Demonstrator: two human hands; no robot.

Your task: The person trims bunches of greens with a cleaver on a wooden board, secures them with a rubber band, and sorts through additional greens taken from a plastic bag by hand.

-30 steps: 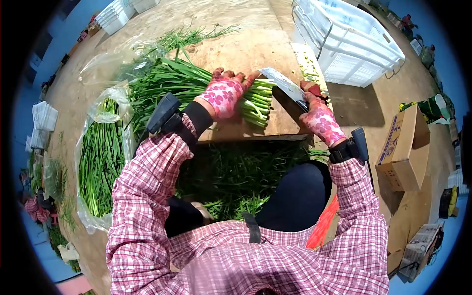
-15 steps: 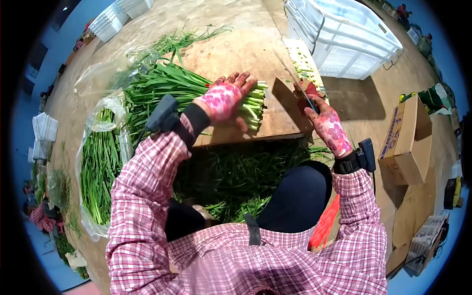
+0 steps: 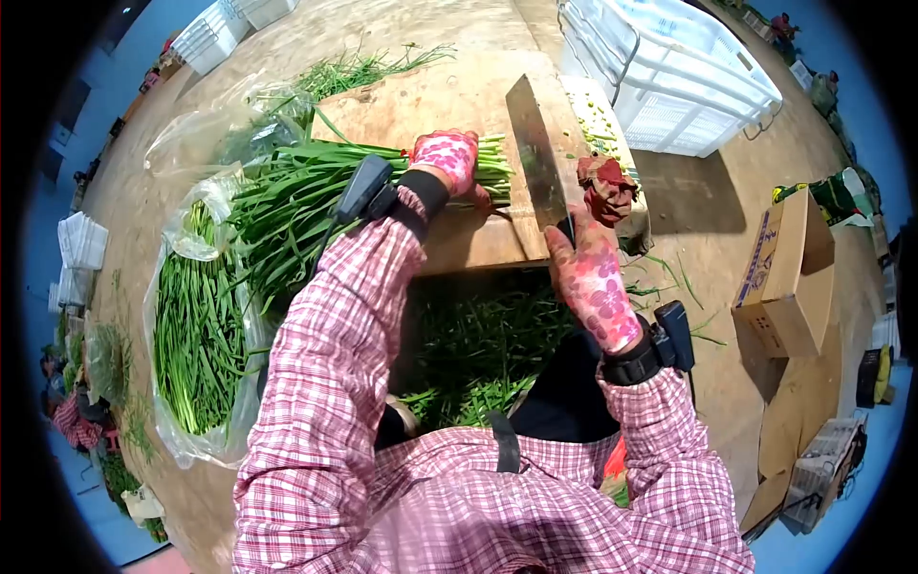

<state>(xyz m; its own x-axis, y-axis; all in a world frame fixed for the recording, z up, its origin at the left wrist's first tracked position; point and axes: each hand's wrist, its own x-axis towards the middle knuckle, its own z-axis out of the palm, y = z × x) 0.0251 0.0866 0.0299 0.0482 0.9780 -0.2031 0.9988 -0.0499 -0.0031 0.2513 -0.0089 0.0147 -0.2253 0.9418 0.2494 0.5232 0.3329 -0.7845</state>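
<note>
Green, flat-leaved stalks lie in a thick bunch (image 3: 296, 177) across the left part of a worn wooden board (image 3: 411, 105), the long leaves spilling past its edge and the pale, whitish-green ends pointing toward the right; a small red spot shows beside the gloved knuckles. The left hand (image 3: 447, 158), in a pink flower-patterned glove, is closed over the bunch near those pale ends, pressing it to the wood. The right hand (image 3: 588, 273), gloved alike, is clamped on the dark handle of a broad knife (image 3: 537, 153), whose blade stands just beside the cut ends, apart from them. Near that hand sits a crumpled dark-red cloth (image 3: 607, 187). Blue print runs along a side of the open cardboard box (image 3: 765, 311) at right, too small and slanted to read; lettering on the green and black sack (image 3: 851, 196) behind it cannot be made out either. At left, a clear plastic bag (image 3: 225, 445) holds more long green stalks (image 3: 196, 330), packed lengthwise. Beyond the board stands a large white slatted crate (image 3: 669, 124) with metal handles; its contents cannot be told. Loose green leaves (image 3: 478, 359) heap below the board.
</note>
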